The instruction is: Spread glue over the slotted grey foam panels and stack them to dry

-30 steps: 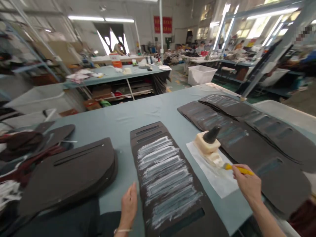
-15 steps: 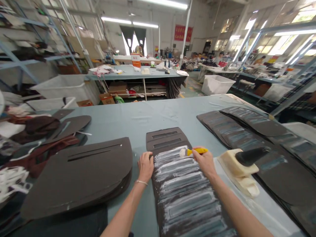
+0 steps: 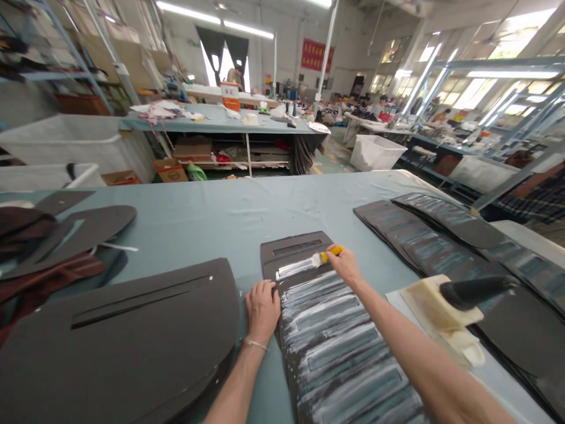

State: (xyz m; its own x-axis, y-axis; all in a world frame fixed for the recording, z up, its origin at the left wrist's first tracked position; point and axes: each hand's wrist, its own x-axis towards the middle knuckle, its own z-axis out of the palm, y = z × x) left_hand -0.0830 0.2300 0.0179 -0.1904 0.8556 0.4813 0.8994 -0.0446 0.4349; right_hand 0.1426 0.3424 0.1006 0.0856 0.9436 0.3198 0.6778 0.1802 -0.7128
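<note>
My right hand is closed around the yellow handle of a paintbrush. The white-coated bristles touch a dark slotted panel at the second slot from its far end. Wet white streaks, probably glue, cover that slot and the rows nearer me; the farthest slot is bare. Beside the panel's left edge rests my left hand, fingers loosely bent, touching the edge and gripping nothing I can see. More panels lie overlapped under the streaked rows.
Left of my left hand lies a stack of larger dark curved panels. To the right, a cream plastic container holds a black cone-shaped object. Streaked panels pile up beyond it. A second table stands behind.
The brush has moved away from me and slightly left, to the second slot, which now carries fresh white. My left hand stays at the panel edge. The view has shifted slightly.
</note>
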